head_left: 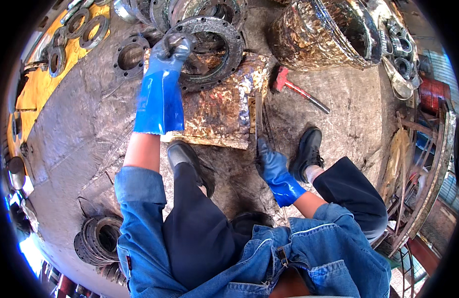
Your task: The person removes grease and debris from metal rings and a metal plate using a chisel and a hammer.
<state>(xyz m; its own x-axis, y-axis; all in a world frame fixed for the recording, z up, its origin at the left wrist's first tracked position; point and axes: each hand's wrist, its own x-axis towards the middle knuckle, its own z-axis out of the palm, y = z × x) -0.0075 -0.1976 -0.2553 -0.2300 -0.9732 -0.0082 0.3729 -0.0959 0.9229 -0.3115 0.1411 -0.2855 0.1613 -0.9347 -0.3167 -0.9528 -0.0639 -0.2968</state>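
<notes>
My left hand point(174, 49), in a blue rubber glove, grips the left rim of a large dark metal flange ring point(234, 49) with bolt holes around it. That ring rests, its far side raised, over a square block point(209, 121) crusted with brown and white residue. In my gloved right hand point(274, 166) is a long flat file-like metal bar point(259, 115). It points away from me along the block's right side, and its lower end is hidden in the fingers. A red-headed sledgehammer point(305, 96) lies on the floor to the right of the block.
A crusted metal drum point(309, 37) lies on its side at the far right. More flanges, such as a small one point(130, 56), crowd the far side. Another flange stack point(98, 241) stands at the near left. Scrap metal and a curved frame point(423, 188) line the right.
</notes>
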